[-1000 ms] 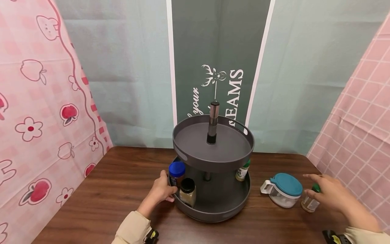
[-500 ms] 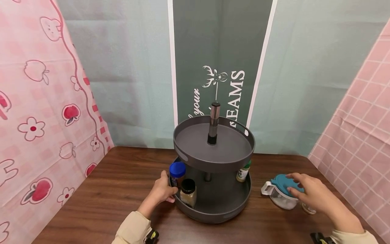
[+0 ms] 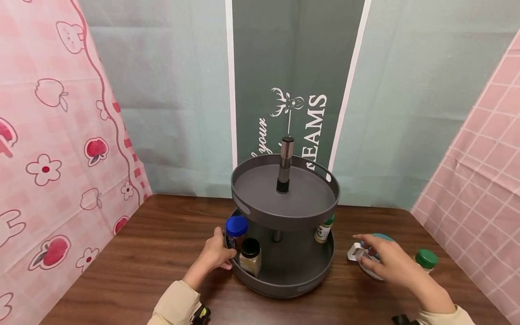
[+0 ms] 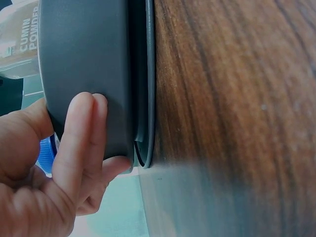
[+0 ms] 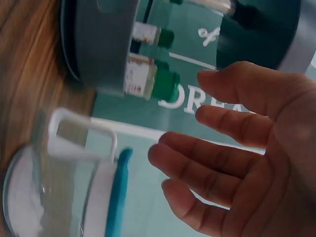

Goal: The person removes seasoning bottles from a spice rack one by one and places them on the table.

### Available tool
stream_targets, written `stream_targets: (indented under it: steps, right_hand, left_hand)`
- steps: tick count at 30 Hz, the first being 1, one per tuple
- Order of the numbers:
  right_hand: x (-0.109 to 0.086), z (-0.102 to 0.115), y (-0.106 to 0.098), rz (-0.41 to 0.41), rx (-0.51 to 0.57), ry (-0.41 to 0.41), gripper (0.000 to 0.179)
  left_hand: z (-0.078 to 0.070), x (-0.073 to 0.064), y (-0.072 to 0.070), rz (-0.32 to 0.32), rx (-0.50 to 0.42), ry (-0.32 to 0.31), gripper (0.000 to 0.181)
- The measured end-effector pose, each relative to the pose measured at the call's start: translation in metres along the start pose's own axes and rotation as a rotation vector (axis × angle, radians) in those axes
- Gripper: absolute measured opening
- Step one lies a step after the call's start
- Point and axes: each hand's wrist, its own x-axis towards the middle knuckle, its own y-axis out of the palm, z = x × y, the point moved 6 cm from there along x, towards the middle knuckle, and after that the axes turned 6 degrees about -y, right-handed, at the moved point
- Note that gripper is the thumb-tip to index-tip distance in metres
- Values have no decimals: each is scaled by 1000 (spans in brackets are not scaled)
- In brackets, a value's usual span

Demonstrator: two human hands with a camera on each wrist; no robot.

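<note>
A dark grey two-tier turntable (image 3: 284,291) stands on the table. My left hand (image 3: 215,253) grips its lower tray's left rim, thumb over the edge and fingers along the outer wall (image 4: 116,74). Just inside that rim are a blue-capped jar (image 3: 236,228) and a black-capped jar (image 3: 250,259) labelled cumin powder. My right hand (image 3: 396,266) is in the air over a clear jar with a white handle (image 3: 355,252) and teal lid (image 5: 118,197), covering much of it in the head view. Its fingers are spread and hold nothing.
A green-capped bottle (image 3: 425,259) stands right of the teal-lidded jar, partly behind my right hand. Green-capped bottles (image 5: 148,81) sit on the turntable's lower right side. A metal post (image 3: 286,158) rises through the upper tray. Fabric hangs behind and at both sides.
My right hand has moved left from the green-capped bottle to over the teal-lidded jar. My left hand stays on the tray rim, and the turntable stands as before.
</note>
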Motion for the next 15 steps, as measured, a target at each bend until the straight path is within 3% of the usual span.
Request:
stream_targets:
  steps: [3,8,15]
  right_hand:
    - [6,3,9,33,41,7,43]
    - [14,3,25,94,129,88,47]
    - [23,-2,46,170,244,251,52]
  left_hand:
    - [0,0,0,2,5,-7,43]
    - [-1,0,0,-2,2,-3,46]
    - [0,0,-1,-13,4,-15,50]
